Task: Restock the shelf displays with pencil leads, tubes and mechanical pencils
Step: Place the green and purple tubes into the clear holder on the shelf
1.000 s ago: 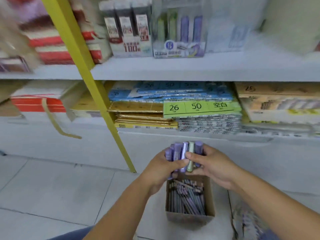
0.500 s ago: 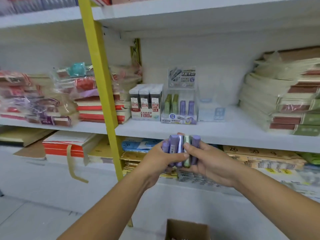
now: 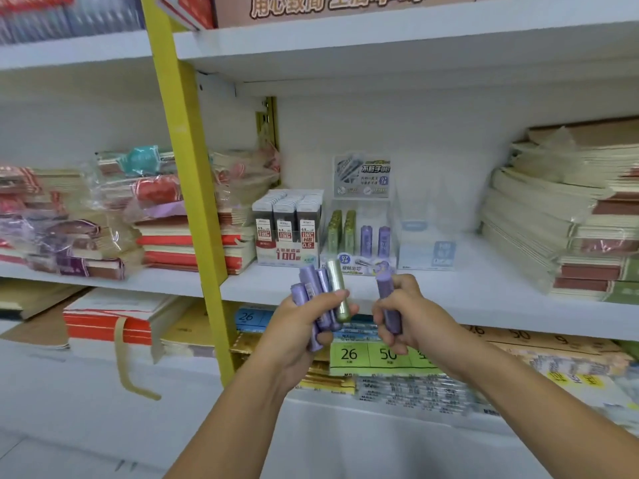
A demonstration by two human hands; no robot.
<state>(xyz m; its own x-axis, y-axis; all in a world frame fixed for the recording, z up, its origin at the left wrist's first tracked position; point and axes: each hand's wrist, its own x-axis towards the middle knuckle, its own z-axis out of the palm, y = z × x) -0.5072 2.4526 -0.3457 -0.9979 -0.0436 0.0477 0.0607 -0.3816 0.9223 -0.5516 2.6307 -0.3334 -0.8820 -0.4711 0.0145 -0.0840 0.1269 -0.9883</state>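
Left hand [image 3: 300,326] fingers closed around four purple tubes [image 3: 313,299] and one green tube [image 3: 337,290], right hand [image 3: 411,318] gripping one purple tube [image 3: 389,302], centre frame, display case [image 3: 359,236] on shelf [image 3: 466,285] behind

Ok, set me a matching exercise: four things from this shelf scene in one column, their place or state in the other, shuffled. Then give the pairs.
Things
1. single purple tube
2. green tube
3. clear display case
4. yellow upright

Places or states
A. stands on the middle shelf, green and purple tubes inside
B. gripped alone in the right hand
C. slants across the shelves, left of the lead boxes
D. bundled with several purple tubes in the left hand

Pairs: 1-B, 2-D, 3-A, 4-C
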